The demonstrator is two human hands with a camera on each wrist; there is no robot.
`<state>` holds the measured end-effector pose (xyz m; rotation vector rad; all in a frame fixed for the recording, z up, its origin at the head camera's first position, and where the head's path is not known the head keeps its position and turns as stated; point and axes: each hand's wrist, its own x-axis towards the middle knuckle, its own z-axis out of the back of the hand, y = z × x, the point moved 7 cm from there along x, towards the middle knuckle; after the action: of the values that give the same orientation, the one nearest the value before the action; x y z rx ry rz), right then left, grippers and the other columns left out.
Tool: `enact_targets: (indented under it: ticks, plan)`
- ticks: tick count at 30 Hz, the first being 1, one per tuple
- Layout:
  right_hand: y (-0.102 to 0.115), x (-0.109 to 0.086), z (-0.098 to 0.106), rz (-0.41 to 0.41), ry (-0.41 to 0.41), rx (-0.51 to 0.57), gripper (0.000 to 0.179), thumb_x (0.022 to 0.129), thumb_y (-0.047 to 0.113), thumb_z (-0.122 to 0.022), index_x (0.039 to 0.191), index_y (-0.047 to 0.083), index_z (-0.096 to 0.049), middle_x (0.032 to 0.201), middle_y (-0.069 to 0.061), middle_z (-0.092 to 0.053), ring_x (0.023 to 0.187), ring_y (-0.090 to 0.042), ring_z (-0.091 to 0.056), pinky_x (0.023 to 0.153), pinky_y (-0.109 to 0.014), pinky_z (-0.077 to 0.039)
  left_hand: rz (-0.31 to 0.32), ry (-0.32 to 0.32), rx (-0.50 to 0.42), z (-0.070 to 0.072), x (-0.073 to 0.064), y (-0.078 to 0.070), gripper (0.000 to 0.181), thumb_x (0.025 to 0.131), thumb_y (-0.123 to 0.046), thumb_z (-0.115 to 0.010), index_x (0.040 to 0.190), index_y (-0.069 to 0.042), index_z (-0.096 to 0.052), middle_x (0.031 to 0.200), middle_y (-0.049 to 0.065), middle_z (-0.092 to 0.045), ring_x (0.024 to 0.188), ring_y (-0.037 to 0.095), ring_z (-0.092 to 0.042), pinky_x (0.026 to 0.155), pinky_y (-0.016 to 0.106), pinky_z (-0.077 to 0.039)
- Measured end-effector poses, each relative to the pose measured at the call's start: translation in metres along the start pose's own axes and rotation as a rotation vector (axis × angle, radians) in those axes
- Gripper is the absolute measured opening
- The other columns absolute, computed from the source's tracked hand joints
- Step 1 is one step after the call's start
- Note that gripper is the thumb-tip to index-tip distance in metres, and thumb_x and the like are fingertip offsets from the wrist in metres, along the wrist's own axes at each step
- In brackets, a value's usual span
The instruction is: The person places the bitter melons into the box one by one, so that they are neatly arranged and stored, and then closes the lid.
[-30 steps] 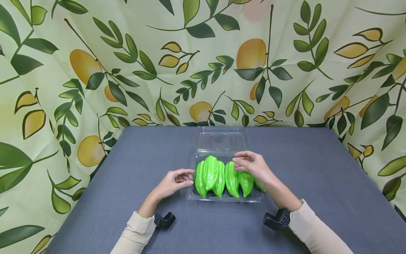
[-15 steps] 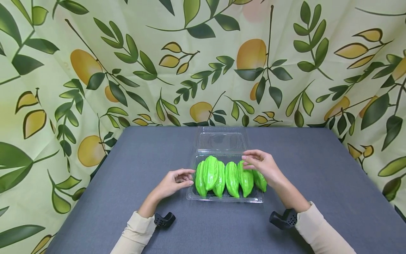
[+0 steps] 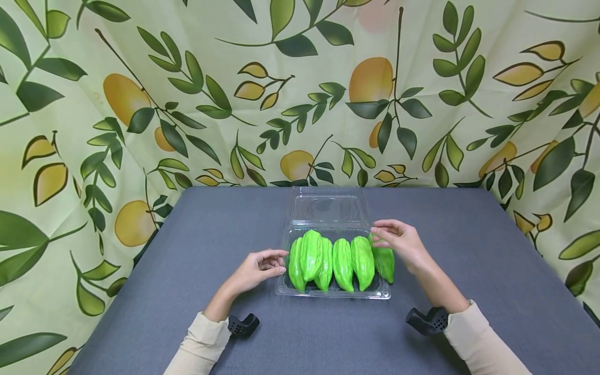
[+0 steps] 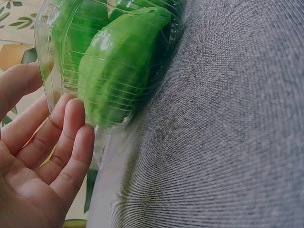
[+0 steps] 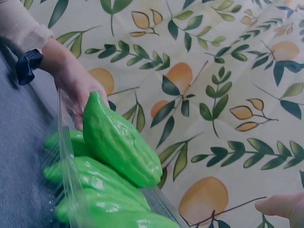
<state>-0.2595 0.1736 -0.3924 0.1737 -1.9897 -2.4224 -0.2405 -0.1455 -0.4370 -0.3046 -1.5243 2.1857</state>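
Note:
Several bright green, ridged fruits like bitter melons (image 3: 311, 255) lie side by side in a clear plastic clamshell box (image 3: 323, 295); one rests on top of its neighbours at the left. My left hand (image 3: 260, 268) is at the box's left end. In the left wrist view, the left hand's (image 4: 42, 161) loosely bent fingers touch the clear wall, beside a melon (image 4: 118, 66). Over the upper end of the rightmost melon (image 3: 385, 265) hovers my right hand (image 3: 400, 242), fingers relaxed and gripping nothing. The right wrist view catches only a fingertip (image 5: 280, 206) of it.
The box's lid (image 3: 328, 205) stands open toward the back of the grey tablecloth (image 3: 225, 219). Behind the table hangs a leaf-and-fruit patterned curtain (image 3: 319, 120). Each wrist wears a black camera mount (image 3: 244, 325).
My right hand has moved to the right across the box, uncovering the melons on that side. The left hand stays at the box's left end.

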Motion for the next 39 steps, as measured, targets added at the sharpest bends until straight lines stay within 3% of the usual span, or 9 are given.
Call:
enact_targets:
  ticks: [19, 39]
  plan:
    - [-0.024, 0.009, 0.029, -0.048, -0.040, -0.053, 0.055, 0.095, 0.024, -0.060, 0.132, -0.015, -0.044, 0.087, 0.016, -0.064, 0.077, 0.003, -0.065, 0.078, -0.020, -0.058, -0.006, 0.001, -0.003, 0.001, 0.000, -0.001, 0.040, 0.089, -0.006, -0.067, 0.124, 0.010, -0.057, 0.101, 0.028, -0.062, 0.084, -0.004, -0.057, 0.076, 0.014, -0.052]
    - [-0.048, 0.021, 0.040, -0.139, -0.055, -0.105, 0.053, 0.096, 0.024, -0.058, 0.132, -0.013, -0.044, 0.091, 0.011, -0.063, 0.076, 0.005, -0.061, 0.075, -0.016, -0.057, -0.011, 0.003, -0.009, 0.000, 0.000, 0.000, 0.040, 0.088, -0.006, -0.066, 0.124, 0.010, -0.057, 0.101, 0.029, -0.062, 0.084, -0.003, -0.058, 0.076, 0.013, -0.052]
